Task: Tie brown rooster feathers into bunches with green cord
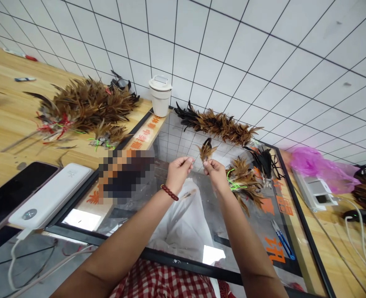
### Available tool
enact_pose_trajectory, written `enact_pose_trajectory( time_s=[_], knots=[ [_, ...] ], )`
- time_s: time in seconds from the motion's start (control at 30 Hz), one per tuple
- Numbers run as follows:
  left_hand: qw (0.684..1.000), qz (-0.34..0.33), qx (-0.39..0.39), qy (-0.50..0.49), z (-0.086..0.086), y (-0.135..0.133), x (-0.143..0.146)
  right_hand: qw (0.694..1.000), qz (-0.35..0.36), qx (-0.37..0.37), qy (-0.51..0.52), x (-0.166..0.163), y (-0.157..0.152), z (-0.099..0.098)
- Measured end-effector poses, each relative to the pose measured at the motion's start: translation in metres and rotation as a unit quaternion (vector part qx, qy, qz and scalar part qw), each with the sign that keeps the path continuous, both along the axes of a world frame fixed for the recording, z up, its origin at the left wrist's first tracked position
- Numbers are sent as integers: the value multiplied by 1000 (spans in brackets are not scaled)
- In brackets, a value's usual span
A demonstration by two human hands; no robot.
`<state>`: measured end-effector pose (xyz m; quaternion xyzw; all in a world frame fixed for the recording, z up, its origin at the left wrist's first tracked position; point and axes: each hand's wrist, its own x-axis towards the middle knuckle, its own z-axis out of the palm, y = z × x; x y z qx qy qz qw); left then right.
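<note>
My left hand (178,171) and my right hand (215,171) are raised close together over a glass-topped table (158,252), both with fingers pinched. Between them stands a small bunch of brown feathers (206,150), held at its base by my right hand, with my left fingertips close beside it. A red bead bracelet (169,192) circles my left wrist. A strung row of brown and black feathers (220,124) lies along the glass behind my hands. A bundle of brown feathers tied with green thread (243,184) lies just right of my right hand.
A large heap of brown feathers (83,109) sits on the wooden bench at left. A white lidded cup (160,96) stands by the tiled wall. A white power bank (51,194) and a phone (12,192) lie front left. Blue scissors (282,240) and a pink bag (316,165) lie right.
</note>
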<state>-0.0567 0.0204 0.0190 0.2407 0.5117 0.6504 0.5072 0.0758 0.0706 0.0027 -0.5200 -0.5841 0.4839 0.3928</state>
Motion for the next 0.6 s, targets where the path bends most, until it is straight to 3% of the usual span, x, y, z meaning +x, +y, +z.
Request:
enact_pose_trajectory(
  time_s=[0.07, 0.17, 0.33, 0.5, 0.6],
  knots=[
    [999, -24, -14, 40, -6, 1, 1, 995, 9, -48, 91, -2, -2, 4],
    [997, -58, -13, 47, -11, 3, 1, 983, 57, -100, 141, -5, -9, 12],
    [980, -185, 9, -72, -3, 0, -5, 951, 154, -192, 187, -2, -15, 24],
    [966, -210, -13, -149, 3, -1, -7, 904, 219, -292, 223, 6, -14, 29],
    [955, -197, -23, -220, 4, 1, -8, 909, 242, -269, 207, 10, -14, 33]
  ],
)
